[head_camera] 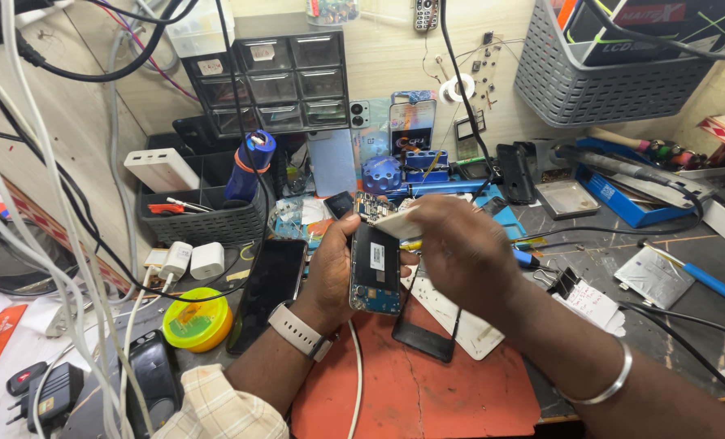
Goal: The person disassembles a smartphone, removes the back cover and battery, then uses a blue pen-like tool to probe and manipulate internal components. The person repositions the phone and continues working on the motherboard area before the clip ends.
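My left hand point(334, 272) grips an opened phone point(375, 268) with its back cover off, showing the black battery and blue frame, held upright over the red work mat point(427, 390). A pale watch sits on that wrist. My right hand point(460, 248) is closed around a small whitish flat piece point(397, 223) at the phone's upper end, by the exposed circuit board. A metal bangle circles my right wrist.
A black phone point(269, 289) lies face down left of my hands, beside a yellow-green round tin point(196, 319). A dark basket point(208, 215) with tools and a blue bottle stands behind. Drawers, cables, chargers, a binder clip point(564, 280) and a blue-handled tool point(708, 276) crowd the bench.
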